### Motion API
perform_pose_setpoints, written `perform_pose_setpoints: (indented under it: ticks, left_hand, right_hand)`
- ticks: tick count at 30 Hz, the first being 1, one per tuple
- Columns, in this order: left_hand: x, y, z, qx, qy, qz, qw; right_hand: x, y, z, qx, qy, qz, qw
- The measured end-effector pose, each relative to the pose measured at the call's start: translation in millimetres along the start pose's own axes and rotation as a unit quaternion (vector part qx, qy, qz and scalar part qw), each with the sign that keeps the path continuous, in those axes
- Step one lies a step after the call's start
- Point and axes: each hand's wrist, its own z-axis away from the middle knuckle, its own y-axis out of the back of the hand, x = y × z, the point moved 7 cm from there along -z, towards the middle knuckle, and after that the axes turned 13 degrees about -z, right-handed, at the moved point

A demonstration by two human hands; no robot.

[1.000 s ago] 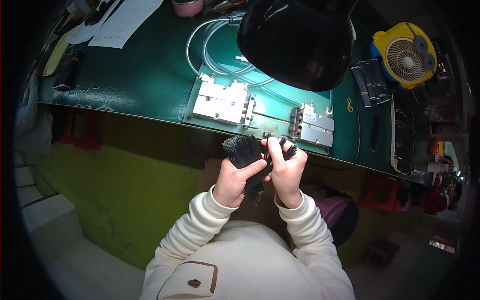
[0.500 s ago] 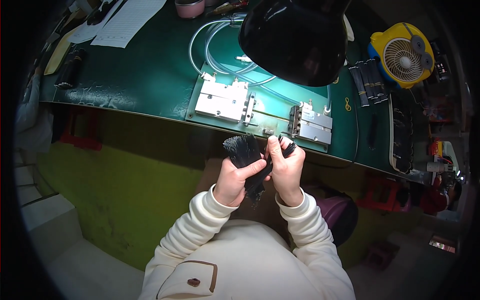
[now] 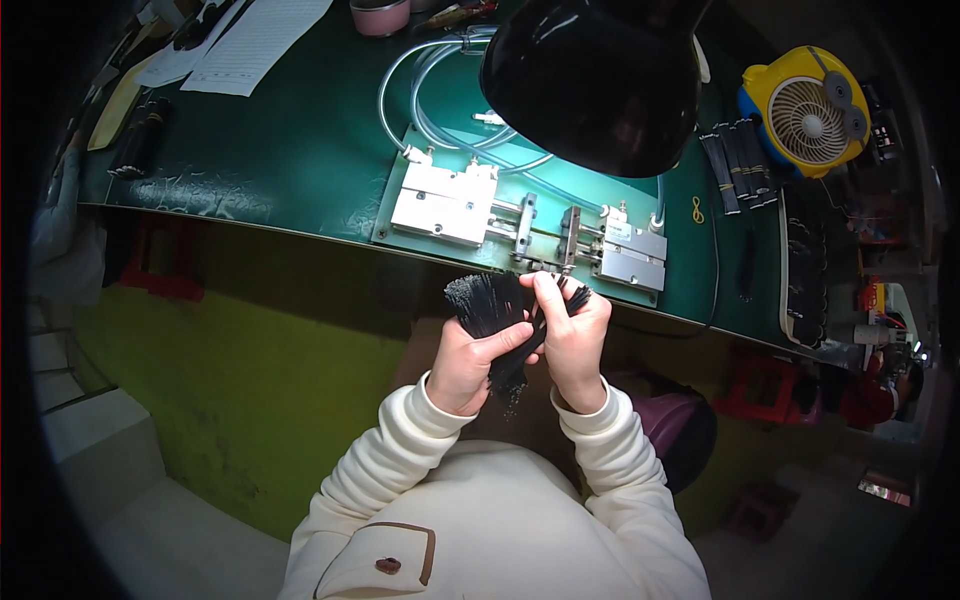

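My left hand (image 3: pixel 466 362) is closed around a fanned bundle of thin black wires (image 3: pixel 484 304) with pale tips, its thumb lying across them. Close beside it, my right hand (image 3: pixel 570 335) is closed on a smaller bunch of the same wires (image 3: pixel 578 296), thumb and forefinger pinched at the table's front edge. Just beyond my fingertips is a pneumatic fixture: a left cylinder block (image 3: pixel 444 205) and a right cylinder block (image 3: pixel 632 255) on a pale plate. Their metal jaws stand out toward each other, with a narrow gap between. Whatever the right fingertips pinch at the jaws is too small to make out.
A black lamp shade (image 3: pixel 592 90) hangs low over the fixture. Clear air hoses (image 3: pixel 420 110) loop behind it. To the right are tied black wire bundles (image 3: pixel 737 165), a yellow fan (image 3: pixel 808 112) and a tray (image 3: pixel 787 270) of black parts. Papers (image 3: pixel 250 45) lie far left.
Both sets of fixture jaws have slid out of their blocks toward each other, narrowing the gap. My hands and the wires have hardly moved.
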Motion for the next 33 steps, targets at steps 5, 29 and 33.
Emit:
perform_pose_setpoints:
  ticks: [5,29,33]
  left_hand:
    - [2,0,-2,-0.012,-0.011,0.012,1.000]
    - [3,0,-1,-0.007,-0.010,0.000,1.000]
    - [6,-1,-3,0.008,-0.023,-0.001,1.000]
  right_hand:
    - [3,2,-3,-0.012,-0.005,-0.016,1.000]
    - [-2,-1,4,-0.012,0.030,0.008,0.999]
    - [-2,1,1,0.014,0.023,0.011,1.000]
